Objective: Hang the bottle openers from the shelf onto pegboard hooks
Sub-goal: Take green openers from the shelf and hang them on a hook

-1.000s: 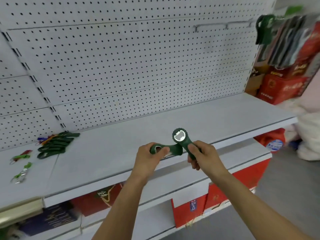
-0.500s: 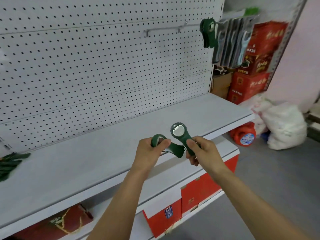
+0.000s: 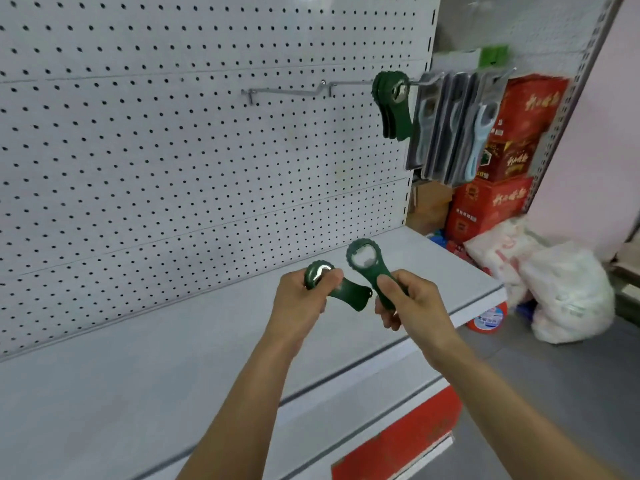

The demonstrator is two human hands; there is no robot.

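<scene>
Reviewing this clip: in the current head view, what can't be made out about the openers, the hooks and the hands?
- Left opener: head mostly covered by the left hand.
- Right opener: handle end hidden inside the right hand.
- Hung green openers: overlapped, count unclear.
- Packaged openers: blurred.
- Red boxes: print unreadable.

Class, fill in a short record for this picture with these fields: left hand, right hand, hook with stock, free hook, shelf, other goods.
left hand: left hand grips a green opener by its round head
right hand: right hand grips a second opener by its handle, head up
hook with stock: hung openers, green, on a pegboard hook
free hook: bare hook to their left
shelf: grey shelf below the hands
other goods: packaged openers, red boxes, white bags
</scene>
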